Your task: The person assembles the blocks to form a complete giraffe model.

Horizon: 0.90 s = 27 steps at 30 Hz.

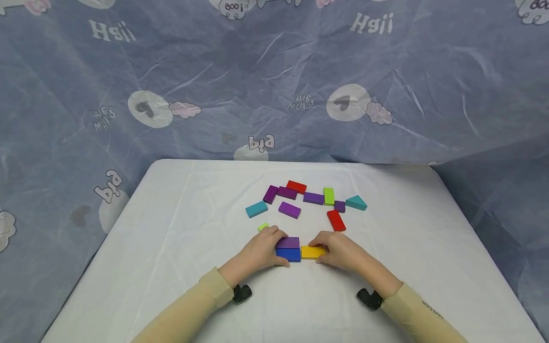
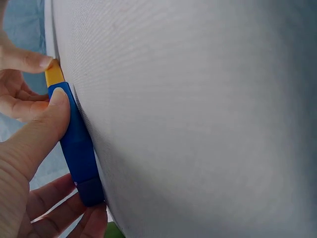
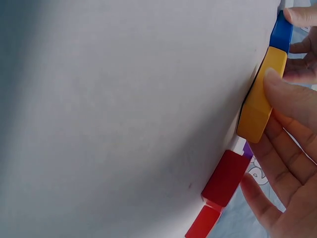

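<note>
A blue block (image 1: 288,255) lies on the white table with a purple block (image 1: 288,242) along its far side. My left hand (image 1: 262,248) holds the blue block, thumb at its near side and fingers toward the far left. Just to the right is a yellow block (image 1: 312,252), its left end right at the blue one. My right hand (image 1: 340,250) pinches the yellow block between thumb and fingers. In the right wrist view the thumb presses the side of the yellow block (image 3: 261,96). A light green block (image 1: 263,226) is partly hidden behind my left hand.
Farther back on the table (image 1: 206,200) lie several loose blocks: a teal one (image 1: 256,209), a purple one (image 1: 289,210), a teal triangle (image 1: 356,203) and an upright-lying green one (image 1: 329,196). A red block (image 1: 336,220) sits just beyond my right hand. Patterned grey-blue cloth (image 1: 266,71) hangs behind.
</note>
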Available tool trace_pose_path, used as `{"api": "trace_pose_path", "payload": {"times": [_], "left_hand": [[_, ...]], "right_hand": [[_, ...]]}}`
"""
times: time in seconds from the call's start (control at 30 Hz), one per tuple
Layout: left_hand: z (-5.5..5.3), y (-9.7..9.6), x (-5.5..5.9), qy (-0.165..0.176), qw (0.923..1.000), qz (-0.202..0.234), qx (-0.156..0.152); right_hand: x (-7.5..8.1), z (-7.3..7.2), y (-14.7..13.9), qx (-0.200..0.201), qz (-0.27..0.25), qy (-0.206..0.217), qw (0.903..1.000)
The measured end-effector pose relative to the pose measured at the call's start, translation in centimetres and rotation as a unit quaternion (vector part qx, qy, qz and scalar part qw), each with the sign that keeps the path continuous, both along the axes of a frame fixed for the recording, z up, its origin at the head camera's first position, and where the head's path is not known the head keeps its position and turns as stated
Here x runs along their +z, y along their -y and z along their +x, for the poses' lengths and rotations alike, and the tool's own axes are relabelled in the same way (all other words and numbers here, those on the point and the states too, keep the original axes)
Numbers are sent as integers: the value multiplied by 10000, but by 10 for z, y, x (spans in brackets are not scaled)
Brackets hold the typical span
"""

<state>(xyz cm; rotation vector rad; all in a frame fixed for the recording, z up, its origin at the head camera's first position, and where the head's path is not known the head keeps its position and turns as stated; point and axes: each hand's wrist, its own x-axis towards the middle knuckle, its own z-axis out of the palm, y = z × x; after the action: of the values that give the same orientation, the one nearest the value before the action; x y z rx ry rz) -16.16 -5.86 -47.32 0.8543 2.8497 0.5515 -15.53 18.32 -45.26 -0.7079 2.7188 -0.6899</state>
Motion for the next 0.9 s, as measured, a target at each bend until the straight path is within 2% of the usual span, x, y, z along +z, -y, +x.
{"api": "trace_pose_path", "payload": {"times": [0.7,0.8,0.9], "left_hand": [[0,0,1,41,10000,19,9],[0,-1,0,44,10000,-28,3],[1,0,0,45,10000,-78,22]], "right_hand": [[-5,3,-1,364,-80,-338,9987],[-3,3,-1,241,-116,-277,9993],[1,-1,-2,-115,-204,-246,9994]]}}
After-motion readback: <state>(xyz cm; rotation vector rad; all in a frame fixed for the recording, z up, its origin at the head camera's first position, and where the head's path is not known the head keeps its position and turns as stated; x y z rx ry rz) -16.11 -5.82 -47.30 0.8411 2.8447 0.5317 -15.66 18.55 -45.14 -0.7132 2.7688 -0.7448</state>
